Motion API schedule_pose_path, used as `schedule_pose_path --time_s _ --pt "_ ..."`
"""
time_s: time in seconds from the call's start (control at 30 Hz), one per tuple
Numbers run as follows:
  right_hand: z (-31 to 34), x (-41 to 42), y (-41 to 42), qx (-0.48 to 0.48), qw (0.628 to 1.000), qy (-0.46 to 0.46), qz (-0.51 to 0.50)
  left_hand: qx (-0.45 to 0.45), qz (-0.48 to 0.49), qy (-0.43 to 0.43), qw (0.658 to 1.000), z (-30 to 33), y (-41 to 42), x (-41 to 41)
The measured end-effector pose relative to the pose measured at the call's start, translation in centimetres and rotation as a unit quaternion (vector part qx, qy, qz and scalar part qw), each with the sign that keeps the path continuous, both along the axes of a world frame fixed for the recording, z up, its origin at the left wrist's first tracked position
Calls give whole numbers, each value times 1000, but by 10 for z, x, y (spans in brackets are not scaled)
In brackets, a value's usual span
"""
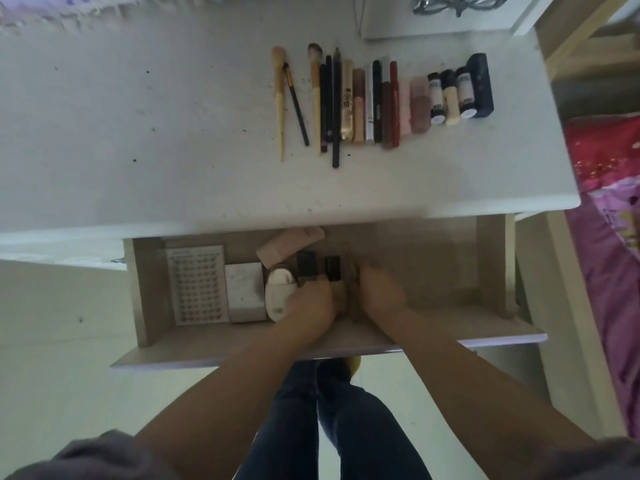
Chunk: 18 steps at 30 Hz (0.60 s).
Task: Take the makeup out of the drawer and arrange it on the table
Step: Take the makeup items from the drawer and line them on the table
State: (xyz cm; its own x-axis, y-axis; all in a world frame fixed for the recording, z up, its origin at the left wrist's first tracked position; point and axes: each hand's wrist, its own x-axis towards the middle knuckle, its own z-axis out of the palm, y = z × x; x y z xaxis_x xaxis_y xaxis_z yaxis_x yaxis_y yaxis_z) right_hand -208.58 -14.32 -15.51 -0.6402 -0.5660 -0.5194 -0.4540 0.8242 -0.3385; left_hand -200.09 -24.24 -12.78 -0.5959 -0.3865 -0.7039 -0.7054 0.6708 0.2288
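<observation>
Two bare forearms reach forward and downward, converging. The left hand (311,299) has fingers curled in a grip, knuckles up. The right hand (379,289), just beside it, is blurred; its finger pose is unclear.

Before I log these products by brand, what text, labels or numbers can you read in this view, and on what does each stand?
No text reads with certainty.
Gold tube with dark lettering on the white table: print present, too blurred to read.
Two small white-labelled bottles with black caps: dark vertical print, too blurred.
White lash tray with rows of lashes in the open drawer: no legible marking.
White oval compact: small mark, unreadable.
</observation>
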Motion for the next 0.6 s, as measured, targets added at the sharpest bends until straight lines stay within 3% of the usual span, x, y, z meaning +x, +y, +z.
schedule_pose_path --time_s 0.17,0.37,0.6 --pt "5 -19 12 51 997 60 -8 35 56 3 998 -1 4 -4" --pt "16 -40 24 70 995 67 -2 54 129 6 990 -10 17 -14" --pt "54 -39 38 24 998 49 -11 -17 -35 68 997 -14 28 -10"
